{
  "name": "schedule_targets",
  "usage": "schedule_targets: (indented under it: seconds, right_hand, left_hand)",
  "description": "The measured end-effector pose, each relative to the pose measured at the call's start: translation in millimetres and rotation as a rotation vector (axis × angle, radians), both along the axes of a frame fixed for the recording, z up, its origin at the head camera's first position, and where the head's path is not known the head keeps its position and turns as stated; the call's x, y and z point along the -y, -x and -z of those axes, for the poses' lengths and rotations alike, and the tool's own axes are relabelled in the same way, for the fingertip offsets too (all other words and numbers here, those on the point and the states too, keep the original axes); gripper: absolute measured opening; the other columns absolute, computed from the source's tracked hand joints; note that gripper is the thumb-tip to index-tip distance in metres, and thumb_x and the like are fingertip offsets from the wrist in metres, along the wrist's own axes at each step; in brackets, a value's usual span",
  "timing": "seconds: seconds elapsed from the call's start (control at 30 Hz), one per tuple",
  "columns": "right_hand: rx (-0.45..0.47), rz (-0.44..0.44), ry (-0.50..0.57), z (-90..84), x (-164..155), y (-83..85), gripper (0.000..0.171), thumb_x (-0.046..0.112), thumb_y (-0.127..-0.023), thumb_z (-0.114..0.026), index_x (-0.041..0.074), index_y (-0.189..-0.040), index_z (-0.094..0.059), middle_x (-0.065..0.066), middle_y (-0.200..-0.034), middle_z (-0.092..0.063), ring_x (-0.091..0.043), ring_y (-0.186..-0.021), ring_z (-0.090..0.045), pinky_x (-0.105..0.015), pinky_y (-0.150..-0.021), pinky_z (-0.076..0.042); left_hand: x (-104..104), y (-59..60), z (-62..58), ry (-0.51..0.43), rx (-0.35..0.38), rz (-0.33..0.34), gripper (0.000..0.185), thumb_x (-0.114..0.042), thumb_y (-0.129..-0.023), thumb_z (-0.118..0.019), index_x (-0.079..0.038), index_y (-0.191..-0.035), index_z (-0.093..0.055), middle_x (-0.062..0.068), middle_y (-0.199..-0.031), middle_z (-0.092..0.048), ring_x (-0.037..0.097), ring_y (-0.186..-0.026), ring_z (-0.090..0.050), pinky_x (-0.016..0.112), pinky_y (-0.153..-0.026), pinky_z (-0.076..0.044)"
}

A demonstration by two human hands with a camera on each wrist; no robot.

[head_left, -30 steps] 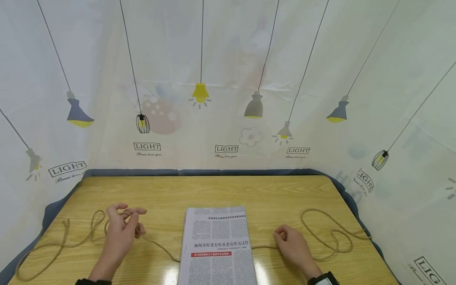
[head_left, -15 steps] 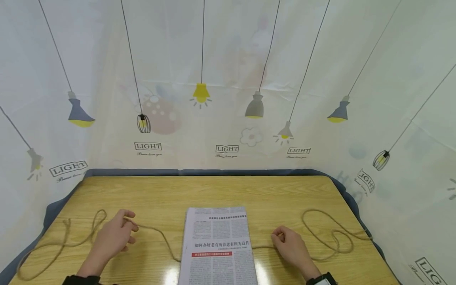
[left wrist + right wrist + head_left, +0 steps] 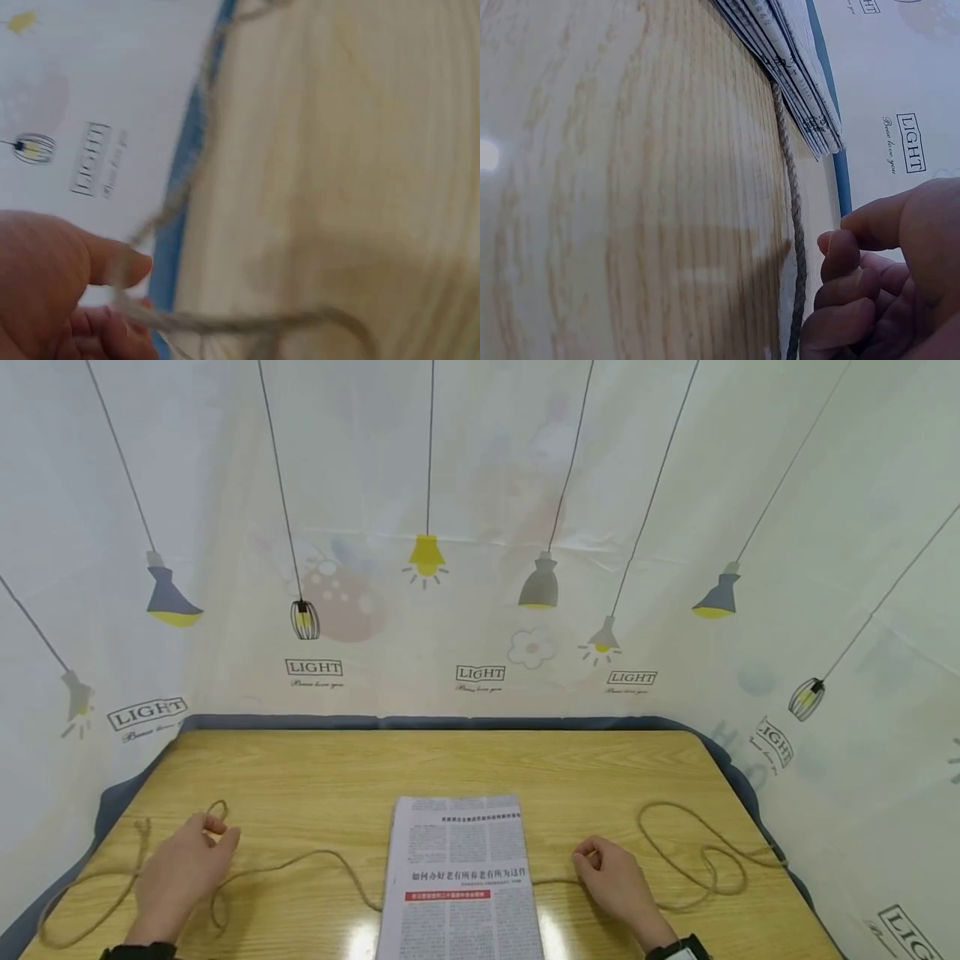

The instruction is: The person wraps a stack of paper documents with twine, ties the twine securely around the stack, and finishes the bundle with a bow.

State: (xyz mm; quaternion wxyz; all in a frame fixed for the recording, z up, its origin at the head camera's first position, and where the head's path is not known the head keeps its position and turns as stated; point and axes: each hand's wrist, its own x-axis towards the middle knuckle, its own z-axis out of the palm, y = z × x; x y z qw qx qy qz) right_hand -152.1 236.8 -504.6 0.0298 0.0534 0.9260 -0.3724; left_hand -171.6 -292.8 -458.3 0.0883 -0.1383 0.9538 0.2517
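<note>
On the wooden table (image 3: 585, 768) a newspaper stack (image 3: 461, 868) lies at the front middle, over a thin brown rope (image 3: 300, 857) that comes out on both sides. My left hand (image 3: 183, 868) is above the rope's left loops, its thumb and fingers loosely bent with a gap between them. In the left wrist view, blurred rope (image 3: 247, 324) bends close by the thumb tip; I see no grip on it. My right hand (image 3: 617, 881) rests right of the stack, fingers loosely curled. The right wrist view shows the rope (image 3: 795, 210) running beside these fingers, not between them.
A loose rope loop (image 3: 693, 814) lies at the table's right, a bit past its edge. The left rope end (image 3: 142, 825) is knotted. A pale cloth (image 3: 480, 610) printed with lamps surrounds the table, which has a blue edge (image 3: 465, 723).
My left hand has moved left, away from the stack, over the rope's left loops. The rope left of the stack has come out of that hand and hangs slack. My right hand has stayed put.
</note>
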Motion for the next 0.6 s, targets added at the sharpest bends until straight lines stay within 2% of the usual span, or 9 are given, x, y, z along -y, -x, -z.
schedule_targets:
  seconds: [0.07,0.2,0.37,0.53,0.6]
  right_hand:
    - [0.002,0.004,0.006,0.2,-0.6,-0.1,0.012,0.017,-0.095,-0.060,0.009,-0.097,-0.069,0.002,-0.070,-0.061,-0.012,-0.060,-0.051,-0.027,-0.058,-0.040]
    - [0.002,0.001,0.009,0.8,-1.7,0.0,0.012,0.016,-0.095,-0.060,0.008,-0.098,-0.068,0.002,-0.071,-0.062,-0.012,-0.060,-0.052,-0.027,-0.058,-0.041]
    - [0.001,0.001,0.004,2.0,-3.2,0.3,0.012,0.016,-0.095,-0.060,0.008,-0.098,-0.068,0.002,-0.073,-0.063,-0.011,-0.063,-0.055,-0.029,-0.061,-0.044]
    - [0.005,0.008,0.008,2.2,-4.5,0.3,0.012,0.016,-0.095,-0.060,0.008,-0.098,-0.069,0.002,-0.073,-0.063,-0.012,-0.063,-0.054,-0.029,-0.060,-0.043]
    - [0.006,0.010,0.011,2.6,-4.7,0.2,0.012,0.016,-0.095,-0.060,0.008,-0.098,-0.069,0.001,-0.072,-0.063,-0.012,-0.063,-0.054,-0.028,-0.059,-0.042]
  left_hand:
    - [7.3,0.6,10.0,0.045,0.058,-0.047,0.057,-0.046,-0.097,-0.050,0.005,-0.120,-0.048,0.021,-0.096,-0.064,0.023,-0.069,-0.059,0.035,-0.055,-0.042]
    - [14.3,-0.2,26.5,0.134,0.147,-0.082,0.070,-0.051,-0.094,-0.052,0.015,-0.119,-0.044,0.028,-0.091,-0.062,0.031,-0.072,-0.061,0.041,-0.057,-0.046]
    - [15.2,-1.0,35.0,0.185,0.207,-0.100,0.070,-0.049,-0.095,-0.051,0.017,-0.118,-0.046,0.027,-0.083,-0.062,0.034,-0.071,-0.061,0.044,-0.059,-0.048]
    - [26.2,-1.8,34.6,0.175,0.237,0.016,0.057,-0.049,-0.095,-0.052,0.006,-0.093,-0.063,0.015,-0.076,-0.061,0.028,-0.069,-0.059,0.044,-0.061,-0.048]
    - [30.6,-1.7,31.3,0.144,0.259,0.053,0.047,-0.044,-0.094,-0.055,0.001,-0.089,-0.066,0.013,-0.076,-0.061,0.027,-0.070,-0.057,0.045,-0.064,-0.047]
